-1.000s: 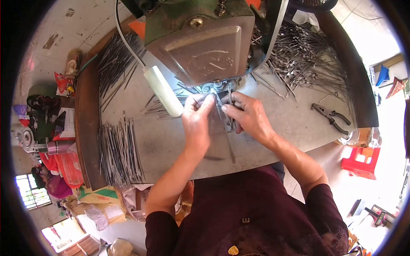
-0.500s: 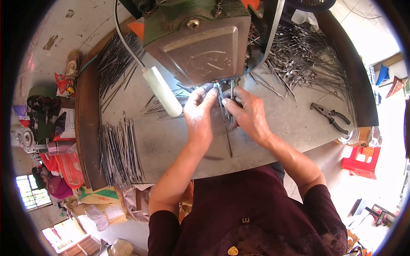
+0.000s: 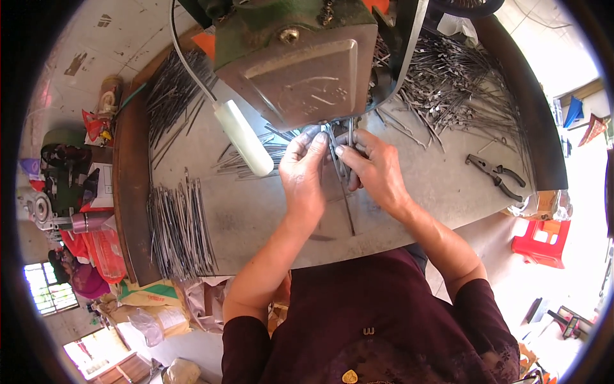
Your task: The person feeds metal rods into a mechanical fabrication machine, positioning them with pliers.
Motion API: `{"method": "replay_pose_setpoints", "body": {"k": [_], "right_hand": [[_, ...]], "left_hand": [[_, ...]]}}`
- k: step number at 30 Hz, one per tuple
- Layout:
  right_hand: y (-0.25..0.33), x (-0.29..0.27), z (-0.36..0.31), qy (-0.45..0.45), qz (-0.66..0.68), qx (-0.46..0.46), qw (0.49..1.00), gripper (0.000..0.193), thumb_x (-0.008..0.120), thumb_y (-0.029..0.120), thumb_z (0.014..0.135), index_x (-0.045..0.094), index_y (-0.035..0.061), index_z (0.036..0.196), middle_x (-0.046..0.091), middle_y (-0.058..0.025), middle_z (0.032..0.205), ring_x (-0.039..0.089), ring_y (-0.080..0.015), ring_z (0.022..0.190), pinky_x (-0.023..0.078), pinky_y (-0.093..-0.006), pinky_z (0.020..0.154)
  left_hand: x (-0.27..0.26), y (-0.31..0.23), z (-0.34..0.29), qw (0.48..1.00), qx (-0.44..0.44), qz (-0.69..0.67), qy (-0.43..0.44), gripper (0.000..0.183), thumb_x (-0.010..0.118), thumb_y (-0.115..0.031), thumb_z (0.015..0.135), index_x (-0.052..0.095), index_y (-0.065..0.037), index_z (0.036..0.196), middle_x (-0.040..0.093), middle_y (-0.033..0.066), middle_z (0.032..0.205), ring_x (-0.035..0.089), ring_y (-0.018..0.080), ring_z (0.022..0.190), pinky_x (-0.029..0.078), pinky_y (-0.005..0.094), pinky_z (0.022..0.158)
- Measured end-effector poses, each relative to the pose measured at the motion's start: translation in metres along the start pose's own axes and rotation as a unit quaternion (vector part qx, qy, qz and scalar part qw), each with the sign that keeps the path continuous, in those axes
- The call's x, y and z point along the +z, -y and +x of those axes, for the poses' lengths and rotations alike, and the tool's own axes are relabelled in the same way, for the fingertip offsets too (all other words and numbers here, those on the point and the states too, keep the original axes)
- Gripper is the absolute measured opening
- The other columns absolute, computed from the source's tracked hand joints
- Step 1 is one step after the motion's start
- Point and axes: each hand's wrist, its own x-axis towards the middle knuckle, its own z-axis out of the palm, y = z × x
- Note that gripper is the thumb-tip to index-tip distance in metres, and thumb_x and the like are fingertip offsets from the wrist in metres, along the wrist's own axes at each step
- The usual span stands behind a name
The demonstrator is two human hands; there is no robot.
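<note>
My left hand (image 3: 303, 171) and my right hand (image 3: 373, 168) meet under the front of a green press machine (image 3: 300, 57). Both pinch thin metal strips (image 3: 340, 168) held upright against the machine's lower edge. One long strip (image 3: 347, 211) trails from the fingers toward me across the grey metal table (image 3: 256, 217). A white handle (image 3: 244, 138) on the machine hangs just left of my left hand.
A bundle of metal strips (image 3: 179, 230) lies at the table's left, another pile (image 3: 169, 96) at the far left, and a large tangled heap (image 3: 454, 89) at the far right. Pliers (image 3: 495, 176) rest on the right. A red stool (image 3: 543, 240) stands beyond the right edge.
Both hands have shifted up and a little closer to the machine's lower edge, carrying the strips with them. The rest of the table is unchanged.
</note>
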Motion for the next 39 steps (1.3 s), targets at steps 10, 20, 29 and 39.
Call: {"method": "replay_pose_setpoints", "body": {"k": [10, 20, 29, 39], "right_hand": [[-0.006, -0.008, 0.006, -0.006, -0.020, -0.035, 0.999, 0.018, 0.060, 0.015, 0.090, 0.064, -0.0006, 0.098, 0.058, -0.0026, 0.064, 0.052, -0.0078, 0.046, 0.041, -0.0243, 0.042], [-0.003, -0.015, 0.010, 0.068, 0.076, 0.059, 0.993, 0.019, 0.060, 0.017, 0.087, 0.063, 0.0010, 0.095, 0.057, -0.0038, 0.065, 0.049, -0.0100, 0.047, 0.039, -0.0267, 0.042], [-0.002, -0.010, 0.001, 0.056, 0.194, 0.011, 0.979, 0.021, 0.059, 0.015, 0.094, 0.059, -0.0003, 0.108, 0.059, -0.0036, 0.078, 0.061, -0.0108, 0.065, 0.050, -0.0240, 0.057], [-0.004, -0.018, -0.001, 0.121, 0.099, 0.052, 0.986, 0.029, 0.068, 0.016, 0.087, 0.059, -0.0002, 0.109, 0.061, -0.0041, 0.077, 0.057, -0.0102, 0.056, 0.046, -0.0233, 0.051]], "left_hand": [[-0.008, -0.013, 0.010, 0.990, 0.033, 0.136, 0.030, 0.024, 0.065, -0.013, 0.091, 0.061, 0.002, 0.109, 0.066, 0.0043, 0.090, 0.060, 0.0097, 0.076, 0.050, 0.0245, 0.068], [-0.020, -0.032, 0.020, 0.981, -0.058, 0.180, 0.039, 0.021, 0.074, -0.014, 0.083, 0.065, -0.002, 0.098, 0.062, 0.0015, 0.073, 0.055, 0.0084, 0.055, 0.042, 0.0212, 0.046], [-0.017, -0.014, -0.024, 0.984, -0.052, 0.152, 0.075, 0.020, 0.060, -0.005, 0.093, 0.058, -0.004, 0.113, 0.062, 0.0046, 0.100, 0.062, 0.0127, 0.089, 0.054, 0.0292, 0.075], [-0.026, -0.025, -0.042, 0.979, -0.131, 0.120, 0.099, 0.035, 0.060, -0.002, 0.091, 0.051, 0.001, 0.125, 0.065, 0.0097, 0.100, 0.064, 0.0153, 0.087, 0.054, 0.0312, 0.080]]}}
